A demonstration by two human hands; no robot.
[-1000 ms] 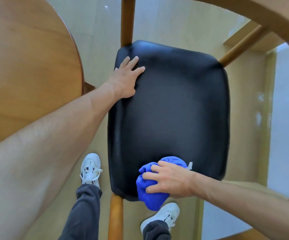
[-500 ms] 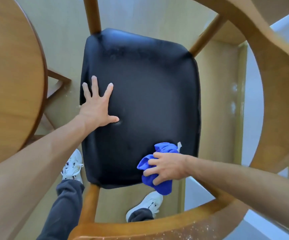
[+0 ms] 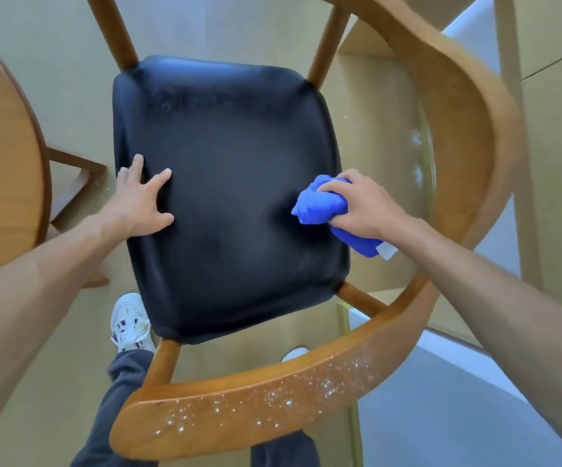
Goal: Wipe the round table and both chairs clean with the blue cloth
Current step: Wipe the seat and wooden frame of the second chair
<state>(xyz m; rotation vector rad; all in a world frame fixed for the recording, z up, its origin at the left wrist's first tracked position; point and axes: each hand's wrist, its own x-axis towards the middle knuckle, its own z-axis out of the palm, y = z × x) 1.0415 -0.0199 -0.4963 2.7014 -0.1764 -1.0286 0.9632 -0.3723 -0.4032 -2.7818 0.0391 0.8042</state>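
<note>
A wooden chair with a black padded seat [image 3: 232, 183] stands right below me. My right hand [image 3: 365, 205] grips the bunched blue cloth [image 3: 320, 205] and presses it on the seat's right edge. My left hand [image 3: 141, 200] rests flat on the seat's left edge with fingers spread. The chair's curved wooden backrest [image 3: 273, 396] arcs round the right and near sides and carries white specks. The round wooden table [image 3: 0, 156] shows at the far left.
Table base legs [image 3: 74, 176] stand on the pale floor left of the chair. My white shoes [image 3: 128, 323] and dark trousers are beneath the seat's near edge. A grey floor area [image 3: 441, 409] lies at the lower right.
My right hand has carried the cloth from the seat's near right corner up along the right edge. My left hand stays flat on the seat's left edge. The view has shifted.
</note>
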